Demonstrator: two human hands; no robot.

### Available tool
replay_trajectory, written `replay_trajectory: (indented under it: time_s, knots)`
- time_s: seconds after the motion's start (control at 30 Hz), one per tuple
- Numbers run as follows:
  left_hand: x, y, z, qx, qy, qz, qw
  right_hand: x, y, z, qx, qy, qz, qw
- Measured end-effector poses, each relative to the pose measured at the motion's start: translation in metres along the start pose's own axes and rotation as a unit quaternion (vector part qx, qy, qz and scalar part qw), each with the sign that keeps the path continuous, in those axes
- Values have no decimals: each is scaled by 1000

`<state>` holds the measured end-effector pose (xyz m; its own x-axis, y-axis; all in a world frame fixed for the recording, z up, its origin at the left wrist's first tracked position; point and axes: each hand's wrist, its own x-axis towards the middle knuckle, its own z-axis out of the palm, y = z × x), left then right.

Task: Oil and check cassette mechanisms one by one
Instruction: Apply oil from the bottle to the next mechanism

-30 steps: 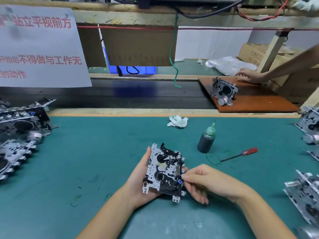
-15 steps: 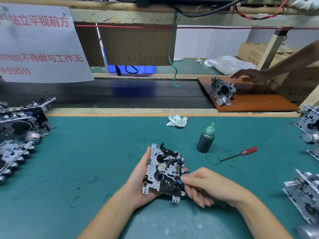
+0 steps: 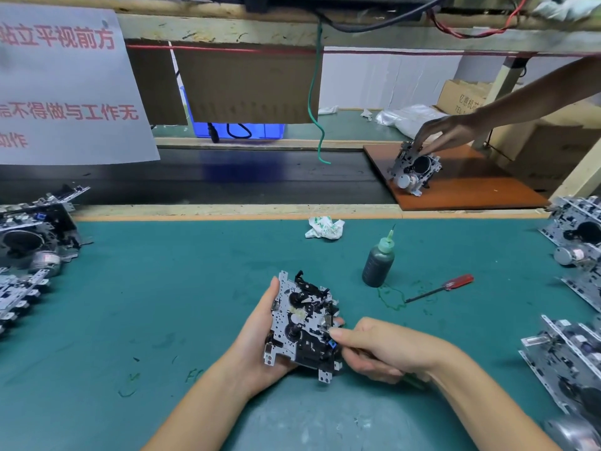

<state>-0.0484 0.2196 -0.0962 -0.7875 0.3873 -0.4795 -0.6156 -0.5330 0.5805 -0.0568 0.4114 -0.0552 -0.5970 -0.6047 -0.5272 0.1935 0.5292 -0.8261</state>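
Note:
I hold a cassette mechanism [image 3: 302, 320], a perforated metal plate with black parts, tilted up over the green mat. My left hand [image 3: 257, 346] grips it from the left and underneath. My right hand [image 3: 383, 349] is curled at its right edge, with the fingertip touching the metal near a blue part. A thin green tool [image 3: 413, 381] shows under that hand's fingers. A dark oil bottle with a green nozzle [image 3: 379, 263] stands upright behind, to the right.
A red-handled screwdriver [image 3: 442, 288] lies right of the bottle, and a crumpled tissue [image 3: 324, 227] lies at the mat's far edge. More mechanisms are stacked at left [image 3: 29, 242] and right [image 3: 566, 362]. Another person's hand [image 3: 445, 131] holds a mechanism [image 3: 414, 169] on a brown board [image 3: 471, 187].
My right fingertip has shifted slightly up the mechanism's right edge. The other person's hand came down from the board's far side onto the mechanism there.

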Motion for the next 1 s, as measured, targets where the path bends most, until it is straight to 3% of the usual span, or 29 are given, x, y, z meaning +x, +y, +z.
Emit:
replay_trajectory:
  time_s: [0.33,0.47,0.57,0.67,0.73,0.87,0.93,1.0]
  knots:
    - [-3,-1,4,-2,1,3,1000,2,-5,-10,0,-76,40,996]
    - [-9,0,7,-18,-4,6,1000,0,2,-8,7,-43,-7,999]
    - [-15,1,9,-87,-24,22,996,1,9,-6,86,90,-83,989]
    - [-21,1,10,-165,-53,21,985,8,16,-5,74,374,-180,907]
    - [-21,0,10,-189,-62,24,980,13,23,-6,-39,484,-187,854]
    - [-19,0,10,-205,-56,37,976,13,32,-1,-331,514,-114,783]
    - [-18,0,8,-195,-52,47,978,14,30,3,-372,521,-104,761]
    - [-17,0,5,-177,-62,59,980,17,28,2,-334,548,-124,756]
